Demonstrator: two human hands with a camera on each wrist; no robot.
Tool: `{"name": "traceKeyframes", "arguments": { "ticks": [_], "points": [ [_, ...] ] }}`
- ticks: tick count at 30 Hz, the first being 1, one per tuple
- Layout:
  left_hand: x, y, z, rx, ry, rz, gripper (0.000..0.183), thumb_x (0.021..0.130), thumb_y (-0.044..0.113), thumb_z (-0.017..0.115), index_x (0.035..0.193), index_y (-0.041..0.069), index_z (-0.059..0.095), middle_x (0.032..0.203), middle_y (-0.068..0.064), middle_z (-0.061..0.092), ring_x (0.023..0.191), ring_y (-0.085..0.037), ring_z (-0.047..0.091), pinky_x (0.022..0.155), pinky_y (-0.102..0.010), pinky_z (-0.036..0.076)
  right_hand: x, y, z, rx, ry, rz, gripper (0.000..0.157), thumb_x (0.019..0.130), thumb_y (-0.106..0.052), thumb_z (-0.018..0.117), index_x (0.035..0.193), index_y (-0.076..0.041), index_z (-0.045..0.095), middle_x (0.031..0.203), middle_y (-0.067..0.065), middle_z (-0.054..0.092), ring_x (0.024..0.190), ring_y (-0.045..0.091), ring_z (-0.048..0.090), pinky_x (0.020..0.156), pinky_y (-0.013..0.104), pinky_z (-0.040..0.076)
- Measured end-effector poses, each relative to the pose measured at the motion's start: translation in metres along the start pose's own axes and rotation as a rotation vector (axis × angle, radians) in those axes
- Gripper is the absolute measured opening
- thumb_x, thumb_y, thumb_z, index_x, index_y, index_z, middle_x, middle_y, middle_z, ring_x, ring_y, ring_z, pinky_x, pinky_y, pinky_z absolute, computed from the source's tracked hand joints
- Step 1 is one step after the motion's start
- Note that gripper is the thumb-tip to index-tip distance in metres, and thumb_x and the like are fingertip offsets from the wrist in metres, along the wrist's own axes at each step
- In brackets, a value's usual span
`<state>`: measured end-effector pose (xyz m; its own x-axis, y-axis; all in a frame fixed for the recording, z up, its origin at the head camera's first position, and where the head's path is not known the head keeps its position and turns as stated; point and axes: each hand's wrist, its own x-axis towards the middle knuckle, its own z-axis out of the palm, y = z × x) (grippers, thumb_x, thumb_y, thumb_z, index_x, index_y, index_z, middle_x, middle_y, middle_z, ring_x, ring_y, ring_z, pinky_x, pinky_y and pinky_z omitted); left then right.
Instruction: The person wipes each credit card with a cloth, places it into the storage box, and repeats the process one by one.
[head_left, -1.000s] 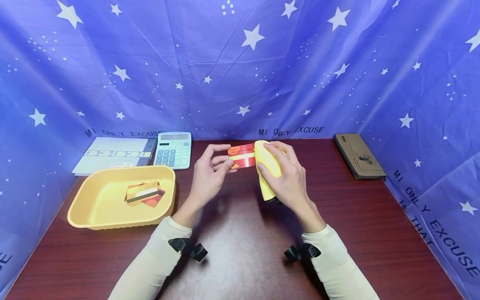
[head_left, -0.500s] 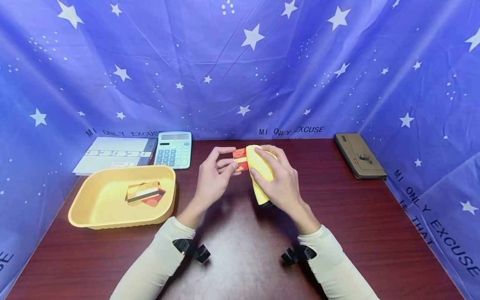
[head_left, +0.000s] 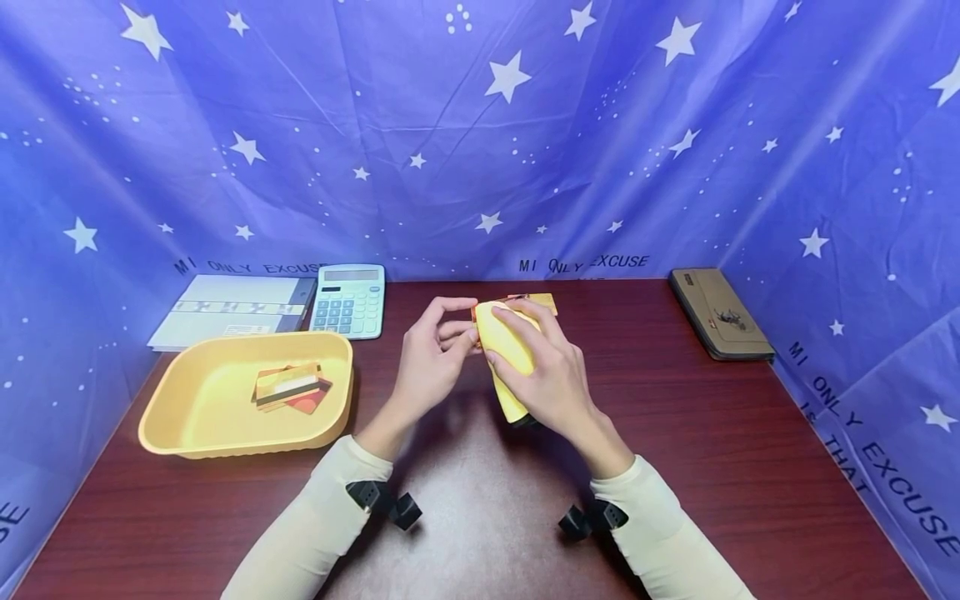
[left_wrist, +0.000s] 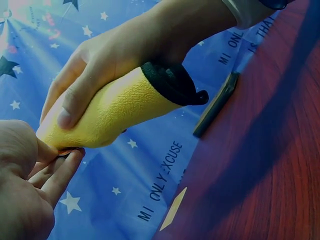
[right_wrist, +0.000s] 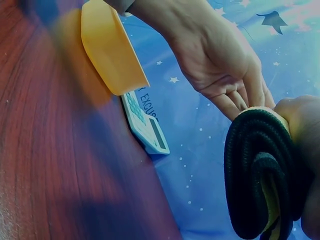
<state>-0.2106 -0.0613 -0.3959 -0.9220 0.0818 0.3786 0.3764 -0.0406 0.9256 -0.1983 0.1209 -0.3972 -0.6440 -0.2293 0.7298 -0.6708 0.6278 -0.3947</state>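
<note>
My right hand point(head_left: 557, 375) grips a folded yellow cloth point(head_left: 501, 354) with black edging, which wraps over a red card. Only a sliver of that card point(head_left: 474, 313) shows at the cloth's left side; the rest is hidden. Pinching the card's left end are the thumb and fingers of my left hand point(head_left: 429, 358). Both hands are raised above the table, close together. In the right wrist view the cloth's black underside point(right_wrist: 250, 165) appears rolled in layers. Behind the right hand, a gold card point(head_left: 545, 302) lies on the table, partly hidden.
On the left stands a yellow basin point(head_left: 180, 417) with several cards point(head_left: 288, 387) in it. Behind it are a light blue calculator point(head_left: 347, 302) and a grey notebook point(head_left: 232, 308). A brown wallet point(head_left: 720, 314) lies at the back right of the dark red table point(head_left: 712, 483).
The right hand has slid the cloth leftward along the red card, covering nearly all of it. The left hand has shifted slightly right. The gold card behind has come into view.
</note>
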Motion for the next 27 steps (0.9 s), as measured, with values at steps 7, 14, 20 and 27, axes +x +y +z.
{"name": "traceKeyframes", "arguments": {
  "ticks": [7, 14, 20, 27],
  "points": [
    [-0.001, 0.003, -0.001, 0.056, 0.008, -0.007, 0.037, 0.093, -0.010, 0.066, 0.128, -0.001, 0.062, 0.100, -0.025, 0.077, 0.087, -0.027, 0.079, 0.079, -0.031, 0.068, -0.001, -0.003, 0.003, -0.009, -0.011, -0.005, 0.053, 0.085, -0.027, 0.083, 0.136, -0.023, 0.067, 0.137, 0.006, 0.063, 0.110, 0.026, 0.070, 0.055, 0.040, 0.058],
    [-0.002, 0.005, -0.003, 0.084, 0.010, 0.014, 0.036, 0.092, -0.010, 0.065, 0.125, 0.003, 0.063, 0.094, -0.024, 0.077, 0.083, -0.033, 0.078, 0.076, -0.034, 0.069, 0.001, 0.004, 0.003, -0.020, 0.009, 0.012, 0.053, 0.084, -0.029, 0.084, 0.134, -0.023, 0.068, 0.136, 0.004, 0.064, 0.103, 0.023, 0.070, 0.055, 0.039, 0.057],
    [-0.002, 0.006, -0.005, 0.111, -0.010, 0.044, 0.036, 0.092, -0.010, 0.065, 0.125, 0.003, 0.063, 0.090, -0.023, 0.077, 0.079, -0.034, 0.077, 0.074, -0.031, 0.068, 0.003, 0.013, -0.001, 0.013, 0.044, 0.046, 0.055, 0.082, -0.024, 0.084, 0.134, -0.020, 0.068, 0.133, 0.005, 0.065, 0.110, 0.023, 0.068, 0.063, 0.042, 0.061],
    [-0.001, 0.009, -0.008, 0.123, -0.025, 0.074, 0.034, 0.092, -0.009, 0.065, 0.124, 0.003, 0.062, 0.089, -0.021, 0.077, 0.075, -0.034, 0.075, 0.072, -0.045, 0.068, 0.004, 0.024, -0.010, 0.019, 0.068, 0.106, 0.057, 0.083, -0.024, 0.085, 0.137, -0.022, 0.067, 0.134, 0.006, 0.064, 0.110, 0.024, 0.067, 0.073, 0.046, 0.061]
  ]
}}
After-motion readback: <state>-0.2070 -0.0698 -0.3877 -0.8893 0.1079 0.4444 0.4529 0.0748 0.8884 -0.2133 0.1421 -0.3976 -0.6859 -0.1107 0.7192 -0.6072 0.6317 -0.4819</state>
